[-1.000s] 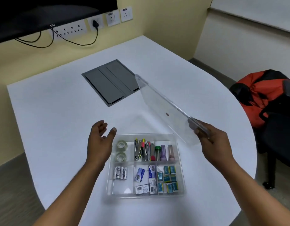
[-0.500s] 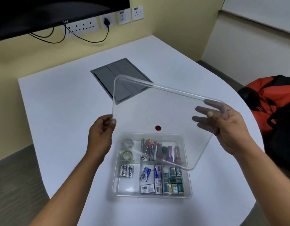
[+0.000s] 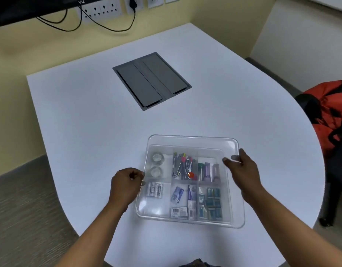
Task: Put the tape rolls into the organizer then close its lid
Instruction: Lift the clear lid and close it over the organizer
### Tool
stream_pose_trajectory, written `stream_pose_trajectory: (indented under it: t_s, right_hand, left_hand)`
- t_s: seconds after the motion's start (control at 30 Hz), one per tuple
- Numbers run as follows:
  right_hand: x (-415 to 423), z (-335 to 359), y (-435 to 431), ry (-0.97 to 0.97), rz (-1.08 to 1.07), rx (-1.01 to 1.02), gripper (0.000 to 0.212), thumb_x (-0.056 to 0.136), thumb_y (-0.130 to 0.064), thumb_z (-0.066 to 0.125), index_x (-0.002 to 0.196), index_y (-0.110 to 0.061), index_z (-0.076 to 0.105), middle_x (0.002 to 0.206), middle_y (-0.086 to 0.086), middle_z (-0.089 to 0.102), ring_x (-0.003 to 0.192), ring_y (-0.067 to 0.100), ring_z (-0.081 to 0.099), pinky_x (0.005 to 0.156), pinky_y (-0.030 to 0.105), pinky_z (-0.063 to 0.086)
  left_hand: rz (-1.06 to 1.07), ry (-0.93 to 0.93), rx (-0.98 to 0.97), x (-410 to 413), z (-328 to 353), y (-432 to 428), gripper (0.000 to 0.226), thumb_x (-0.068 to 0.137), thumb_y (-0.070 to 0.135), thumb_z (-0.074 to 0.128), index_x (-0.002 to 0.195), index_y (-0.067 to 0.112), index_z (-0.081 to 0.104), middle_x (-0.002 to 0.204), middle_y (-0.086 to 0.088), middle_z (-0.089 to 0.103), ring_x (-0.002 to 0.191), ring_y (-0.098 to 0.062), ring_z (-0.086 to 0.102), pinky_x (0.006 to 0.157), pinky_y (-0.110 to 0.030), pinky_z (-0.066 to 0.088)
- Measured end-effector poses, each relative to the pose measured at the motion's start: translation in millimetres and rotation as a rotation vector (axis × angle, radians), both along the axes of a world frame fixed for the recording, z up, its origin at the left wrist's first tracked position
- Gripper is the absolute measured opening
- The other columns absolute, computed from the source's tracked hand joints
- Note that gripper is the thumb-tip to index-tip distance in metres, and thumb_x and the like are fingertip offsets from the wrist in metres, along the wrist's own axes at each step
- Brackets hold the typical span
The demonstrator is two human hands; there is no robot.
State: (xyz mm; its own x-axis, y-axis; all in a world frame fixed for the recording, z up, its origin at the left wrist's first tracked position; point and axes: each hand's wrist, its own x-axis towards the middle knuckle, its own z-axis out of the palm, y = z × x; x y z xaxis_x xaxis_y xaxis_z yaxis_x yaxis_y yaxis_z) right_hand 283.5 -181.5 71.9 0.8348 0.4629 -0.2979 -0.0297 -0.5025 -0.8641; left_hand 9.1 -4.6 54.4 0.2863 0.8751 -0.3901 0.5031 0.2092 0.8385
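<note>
A clear plastic organizer (image 3: 237,224) stands on the white table near me. Its clear lid (image 3: 193,140), marked by a small red dot, lies flat over it. Two clear tape rolls (image 3: 157,157) sit one behind the other in the back left compartment, seen through the lid. My left hand (image 3: 126,185) pinches the lid's left edge. My right hand (image 3: 241,170) grips the lid's right edge, thumb on top. Batteries, clips, tubes and small packets fill the other compartments.
A grey cable hatch (image 3: 151,79) is set into the table (image 3: 79,122) behind the organizer. An orange and black backpack (image 3: 328,112) rests on a dark chair at the right. Wall sockets (image 3: 102,9) with black cables line the back wall.
The lid, held up on edge by my right hand alone, was taken by both hands, tipped flat and lowered onto the organizer.
</note>
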Motion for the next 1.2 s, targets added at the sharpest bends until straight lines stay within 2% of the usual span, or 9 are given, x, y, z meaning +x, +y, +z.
stream_pose_trajectory:
  t_s: [0.13,0.3,0.4,0.47,0.53,0.7,0.83,1.07,1.2]
  right_hand:
    - [-11,-14,6,0.088,0.104,-0.035,0.079,0.087,-0.027,0.071,0.151,-0.016,0.025,0.152,0.001,0.040,0.133,0.019,0.045,0.106,0.038,0.040]
    - [-13,-27,3,0.039,0.242,-0.206,0.071,0.086,-0.033,0.069,0.146,-0.014,0.036,0.149,0.009,0.044,0.135,0.022,0.044,0.109,0.045,0.040]
    - [-15,-30,5,-0.090,0.262,-0.277,0.072,0.085,-0.030,0.070,0.145,-0.012,0.036,0.141,0.011,0.053,0.125,0.027,0.053,0.098,0.036,0.045]
    - [-16,-31,6,-0.197,0.271,-0.305,0.063,0.084,-0.030,0.070,0.138,-0.015,0.043,0.126,0.010,0.063,0.103,0.026,0.061,0.083,0.029,0.043]
    - [-14,-33,7,-0.223,0.290,-0.339,0.056,0.084,-0.033,0.068,0.132,-0.016,0.046,0.123,0.009,0.064,0.095,0.025,0.060,0.081,0.032,0.046]
    - [-4,-31,1,-0.098,0.359,-0.465,0.086,0.088,-0.037,0.066,0.153,-0.010,0.016,0.155,0.013,0.035,0.137,0.033,0.039,0.108,0.041,0.035]
    - [-15,-32,-18,-0.103,0.422,-0.459,0.093,0.083,-0.034,0.072,0.153,-0.016,0.014,0.158,0.009,0.029,0.138,0.030,0.038,0.110,0.040,0.035]
    - [-11,-41,-18,-0.192,0.562,-0.564,0.097,0.083,-0.041,0.071,0.153,-0.015,0.010,0.163,0.009,0.004,0.142,0.031,0.031,0.110,0.037,0.032]
    - [16,-36,-8,-0.236,0.678,-0.603,0.114,0.074,-0.050,0.077,0.154,-0.015,0.003,0.162,0.007,-0.008,0.147,0.029,0.020,0.114,0.037,0.026]
  left_hand:
    - [-0.067,0.257,0.146,-4,-12,-1,0.017,0.085,0.021,0.061,0.070,0.023,0.068,0.067,0.005,0.071,0.069,-0.017,0.070,0.070,-0.037,0.056]
    - [-0.190,0.544,0.324,-9,-21,-2,0.018,0.089,0.031,0.055,0.077,0.025,0.067,0.076,0.004,0.069,0.073,-0.022,0.063,0.061,-0.029,0.046]
    - [-0.229,0.553,0.314,-5,-27,-1,0.019,0.090,0.029,0.055,0.079,0.020,0.068,0.079,0.000,0.069,0.076,-0.025,0.063,0.062,-0.029,0.046]
    - [-0.238,0.550,0.321,-4,-30,-1,0.021,0.091,0.028,0.054,0.075,0.019,0.066,0.076,-0.002,0.068,0.073,-0.025,0.062,0.061,-0.030,0.046]
    - [-0.242,0.533,0.319,-2,-32,-1,0.023,0.091,0.028,0.054,0.071,0.020,0.063,0.073,-0.001,0.067,0.070,-0.024,0.062,0.060,-0.030,0.047]
    - [-0.391,0.526,0.297,0,-39,-2,0.023,0.088,0.033,0.058,0.074,0.017,0.052,0.082,-0.006,0.060,0.077,-0.027,0.060,0.065,-0.036,0.048]
    - [-0.461,0.486,0.283,-6,-45,-8,0.019,0.087,0.036,0.060,0.099,0.021,0.059,0.089,-0.001,0.062,0.085,-0.023,0.060,0.069,-0.034,0.045]
    - [-0.487,0.536,0.301,6,-46,-12,0.021,0.089,0.035,0.057,0.095,0.015,0.056,0.086,-0.004,0.059,0.085,-0.025,0.059,0.067,-0.034,0.044]
    - [-0.548,0.432,0.186,12,-44,-9,0.027,0.087,0.038,0.061,0.105,0.018,0.060,0.100,0.000,0.064,0.094,-0.022,0.062,0.079,-0.036,0.050]
